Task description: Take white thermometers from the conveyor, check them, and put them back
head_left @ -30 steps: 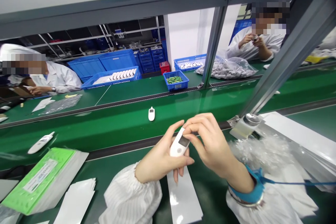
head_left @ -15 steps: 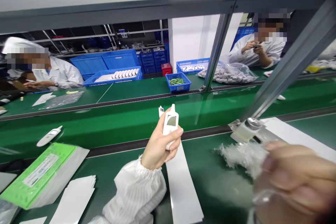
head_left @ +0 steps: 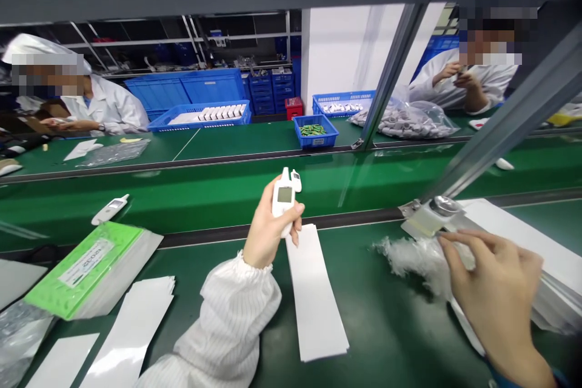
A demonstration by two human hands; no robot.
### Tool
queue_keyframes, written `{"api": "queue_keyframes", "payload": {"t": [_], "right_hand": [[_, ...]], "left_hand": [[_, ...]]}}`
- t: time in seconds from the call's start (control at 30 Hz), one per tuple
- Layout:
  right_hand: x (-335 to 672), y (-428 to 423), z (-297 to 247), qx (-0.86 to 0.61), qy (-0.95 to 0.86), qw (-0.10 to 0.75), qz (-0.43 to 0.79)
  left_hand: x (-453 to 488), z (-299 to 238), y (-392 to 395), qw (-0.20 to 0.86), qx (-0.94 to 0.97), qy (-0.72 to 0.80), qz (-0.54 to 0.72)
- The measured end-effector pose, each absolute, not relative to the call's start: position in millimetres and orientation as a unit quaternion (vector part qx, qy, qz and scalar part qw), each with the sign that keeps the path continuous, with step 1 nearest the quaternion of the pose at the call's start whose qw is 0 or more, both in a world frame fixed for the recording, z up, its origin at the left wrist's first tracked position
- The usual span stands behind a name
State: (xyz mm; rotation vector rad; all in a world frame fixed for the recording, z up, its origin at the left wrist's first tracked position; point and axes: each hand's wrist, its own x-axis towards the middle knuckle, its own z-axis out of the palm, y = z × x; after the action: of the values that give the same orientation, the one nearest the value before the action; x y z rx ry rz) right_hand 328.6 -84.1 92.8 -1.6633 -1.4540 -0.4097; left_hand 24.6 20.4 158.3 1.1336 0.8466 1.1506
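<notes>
My left hand (head_left: 273,218) grips a white handheld digital thermometer (head_left: 284,197), upright, its narrow tip up and grey screen facing me. My right hand (head_left: 498,291) is at the right, thumb and forefinger pinched together; what is between them, if anything, is too small to make out. Right by those fingertips are a heap of crumpled clear film scraps (head_left: 409,264) and a pale block with a round metal top (head_left: 431,216). A white curved object (head_left: 467,327) lies partly hidden under my right hand. Beyond my left hand another white thermometer (head_left: 296,180) lies on the green belt (head_left: 218,194).
White card strips (head_left: 318,303) lie in front of me, with more strips (head_left: 131,327) and a green packet (head_left: 82,273) at left. A slanted metal post (head_left: 495,121) rises at right. Across the belt are blue trays (head_left: 204,115) and two people in white coats.
My right hand has moved left and its blurred fingers are now distinct in a pinch. My left hand, still holding the thermometer, shifted slightly left. Thermometers on the belt moved right; the view shifted.
</notes>
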Motion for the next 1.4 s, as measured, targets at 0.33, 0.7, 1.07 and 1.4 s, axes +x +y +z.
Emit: {"api": "queue_keyframes", "payload": {"t": [0.33,0.7,1.07,1.4], "right_hand": [[198.3,-36.7,49.0,-0.516,-0.760,0.362,0.157],[179.8,-31.4,20.1,-0.540,-0.734,0.355,0.207],[177.6,-23.8,14.5,-0.544,-0.705,0.387,0.240],[175.2,-22.7,16.2,-0.555,-0.709,0.371,0.229]], "left_hand": [[30.8,59.0,16.1,0.572,0.407,0.506,0.502],[35.9,47.0,12.6,0.573,0.410,0.515,0.489],[36.5,44.9,12.7,0.568,0.421,0.511,0.489],[35.5,43.4,12.5,0.565,0.423,0.511,0.491]]}}
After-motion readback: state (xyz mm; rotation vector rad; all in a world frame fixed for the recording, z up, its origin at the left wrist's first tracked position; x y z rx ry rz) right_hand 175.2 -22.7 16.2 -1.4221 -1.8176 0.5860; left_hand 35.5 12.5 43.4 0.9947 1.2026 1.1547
